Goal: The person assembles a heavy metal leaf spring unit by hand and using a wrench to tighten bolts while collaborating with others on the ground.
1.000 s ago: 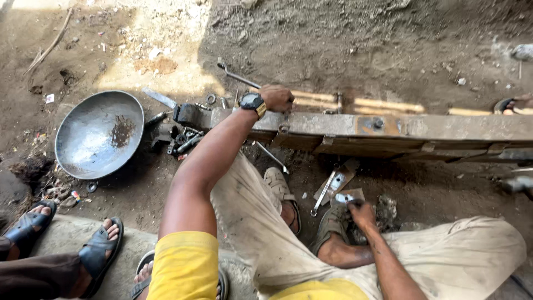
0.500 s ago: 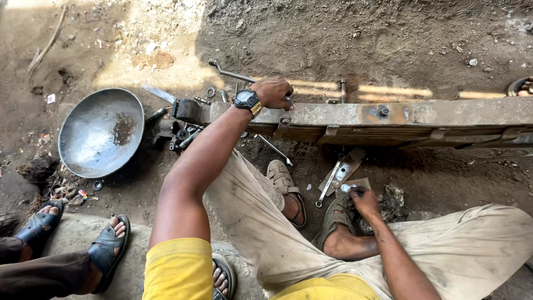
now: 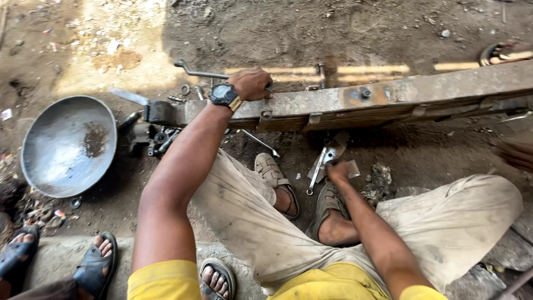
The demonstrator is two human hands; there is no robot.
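A long rusty leaf-spring beam (image 3: 388, 97) lies across the dirt in front of me. My left hand (image 3: 252, 83), with a black wristwatch (image 3: 225, 94) on it, grips the beam's top edge near its left end, fingers curled over the far side. My right hand (image 3: 337, 171) is low on the ground just beyond my sandalled feet (image 3: 277, 180), touching a shiny wrench (image 3: 317, 172) and a small flat metal plate (image 3: 351, 166). Whether its fingers are closed on anything is hidden.
A large dented metal bowl (image 3: 66, 144) sits at the left. Bolts and small parts (image 3: 161, 139) lie by the beam's end, a bent steel rod (image 3: 200, 71) behind it, a thin spanner (image 3: 258, 141) under it. Another person's sandalled feet (image 3: 94, 264) are bottom left; another hand (image 3: 513, 154) shows at right.
My right hand has moved a little forward and down onto the wrench and plate. My left hand has stayed on the beam. The view has shifted slightly.
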